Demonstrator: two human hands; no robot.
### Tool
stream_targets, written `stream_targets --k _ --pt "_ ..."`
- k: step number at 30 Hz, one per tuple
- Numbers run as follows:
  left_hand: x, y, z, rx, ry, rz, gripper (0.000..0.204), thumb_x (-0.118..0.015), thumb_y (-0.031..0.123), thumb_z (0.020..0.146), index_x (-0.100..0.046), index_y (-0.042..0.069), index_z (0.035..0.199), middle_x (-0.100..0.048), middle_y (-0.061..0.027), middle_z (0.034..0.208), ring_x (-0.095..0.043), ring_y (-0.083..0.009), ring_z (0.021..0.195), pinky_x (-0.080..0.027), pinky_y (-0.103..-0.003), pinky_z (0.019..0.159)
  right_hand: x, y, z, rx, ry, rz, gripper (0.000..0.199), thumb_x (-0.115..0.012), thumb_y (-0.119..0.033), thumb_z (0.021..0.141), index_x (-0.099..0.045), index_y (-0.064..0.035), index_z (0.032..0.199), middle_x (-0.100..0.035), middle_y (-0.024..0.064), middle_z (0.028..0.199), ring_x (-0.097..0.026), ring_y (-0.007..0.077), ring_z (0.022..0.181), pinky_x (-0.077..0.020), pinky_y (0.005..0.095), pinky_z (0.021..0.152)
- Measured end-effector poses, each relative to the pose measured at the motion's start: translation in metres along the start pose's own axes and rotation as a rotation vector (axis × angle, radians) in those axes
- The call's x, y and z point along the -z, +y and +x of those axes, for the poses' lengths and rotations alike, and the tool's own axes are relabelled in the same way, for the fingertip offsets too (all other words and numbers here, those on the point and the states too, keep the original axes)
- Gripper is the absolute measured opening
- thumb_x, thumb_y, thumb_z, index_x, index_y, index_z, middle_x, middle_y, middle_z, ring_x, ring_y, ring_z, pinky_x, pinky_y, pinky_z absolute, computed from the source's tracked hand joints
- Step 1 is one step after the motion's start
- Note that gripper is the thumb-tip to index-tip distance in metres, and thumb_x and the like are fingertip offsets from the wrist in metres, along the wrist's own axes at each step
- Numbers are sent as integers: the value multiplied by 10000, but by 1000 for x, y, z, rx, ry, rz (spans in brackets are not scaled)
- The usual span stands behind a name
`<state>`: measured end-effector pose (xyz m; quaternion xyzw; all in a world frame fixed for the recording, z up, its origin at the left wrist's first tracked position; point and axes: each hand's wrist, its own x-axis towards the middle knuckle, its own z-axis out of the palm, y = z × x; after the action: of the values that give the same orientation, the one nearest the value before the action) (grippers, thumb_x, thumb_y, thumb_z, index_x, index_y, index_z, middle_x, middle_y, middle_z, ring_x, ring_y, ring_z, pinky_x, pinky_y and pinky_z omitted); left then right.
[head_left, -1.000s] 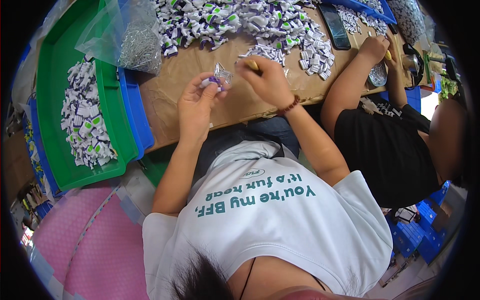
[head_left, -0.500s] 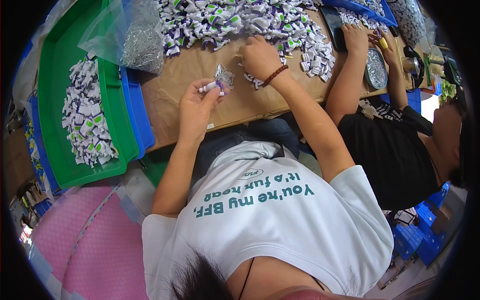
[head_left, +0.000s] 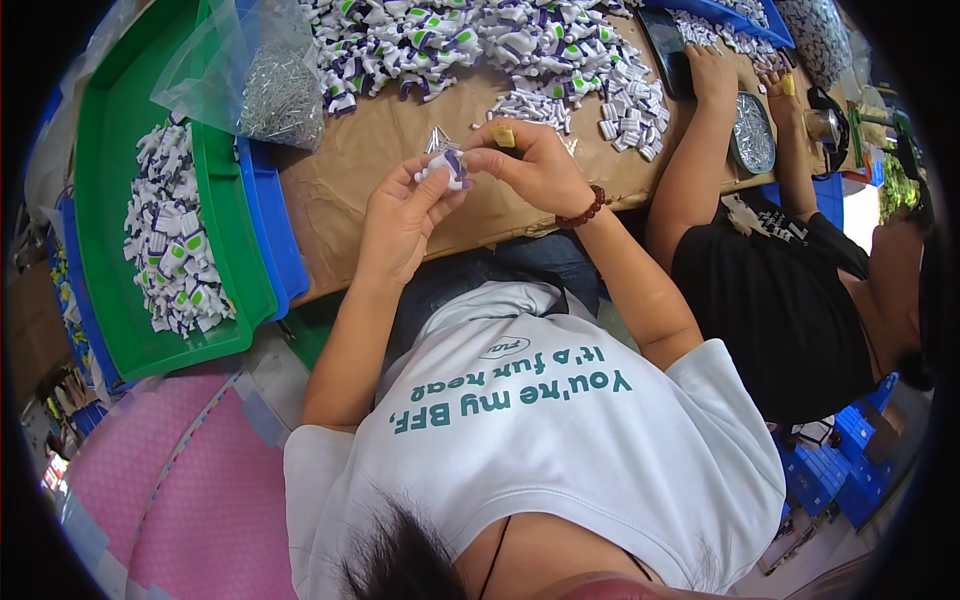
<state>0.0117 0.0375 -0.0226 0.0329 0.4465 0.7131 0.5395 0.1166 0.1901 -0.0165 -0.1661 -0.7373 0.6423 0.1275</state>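
Both forearms rise from the lower edge, elbows wide, and angle inward until the hands nearly meet over the near part of the brown tabletop (head_left: 325,205). The left hand (head_left: 402,215) is turned up with fingers bent, grasping a small white and purple toy piece (head_left: 443,172) under its thumb. The right hand (head_left: 535,172), a beaded bracelet (head_left: 581,207) at its wrist and yellow tape (head_left: 502,136) round one finger, bends in from the other side, thumb and forefinger pinched against the toy piece; whether they hold a smaller part, I cannot tell. The toy piece sits between both hands, a white nub toward the left and purple toward the right; fingers hide too much to settle its long axis. Just beyond the fingertips lie metal pins (head_left: 436,140). Left of the left hand stands a green tray (head_left: 228,200) with similar pieces inside. Beyond the right hand are small white parts (head_left: 535,108), and farther off, a large heap of toy parts (head_left: 470,45).
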Motion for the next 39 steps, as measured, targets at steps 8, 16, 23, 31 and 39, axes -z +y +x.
stream_targets --k 8,16,23,31,39 --pt "2 1 -1 48 -18 -49 224 -554 105 879 -519 -30 1056 -590 -100 975 -618 -186 863 -528 -241 752 -2 2 -3 -9 -31 46 135 -597 -104 839 -624 10 906 -621 36 786 -565 84 735 -455 233 677" --pt "6 4 -3 219 -65 -265 201 -550 116 882 -529 -26 1024 -601 -96 941 -627 -177 831 -534 -195 688 -2 -5 -9 116 -1 -100 84 -608 -47 810 -623 -18 888 -614 59 779 -584 136 720 -453 245 664" --pt "9 2 0 168 -9 -109 192 -564 93 871 -530 -18 1024 -595 -83 945 -613 -156 831 -528 -234 745 -8 -8 -17 316 32 -346 142 -644 -23 727 -618 -45 866 -580 121 742 -570 283 680 -448 338 597" --pt "9 -4 2 118 -21 87 201 -587 59 849 -531 -16 1027 -603 -83 937 -612 -155 828 -528 -259 754 10 9 -28 149 39 -306 134 -608 2 759 -622 -14 892 -618 76 833 -595 176 729 -454 271 624" --pt "5 -12 -2 63 -74 193 187 -583 62 853 -536 7 1025 -604 -72 954 -616 -157 855 -528 -262 759 87 41 -27 -362 456 -1309 228 -617 -179 763 -583 -70 960 -606 168 912 -604 349 758 -482 420 647"
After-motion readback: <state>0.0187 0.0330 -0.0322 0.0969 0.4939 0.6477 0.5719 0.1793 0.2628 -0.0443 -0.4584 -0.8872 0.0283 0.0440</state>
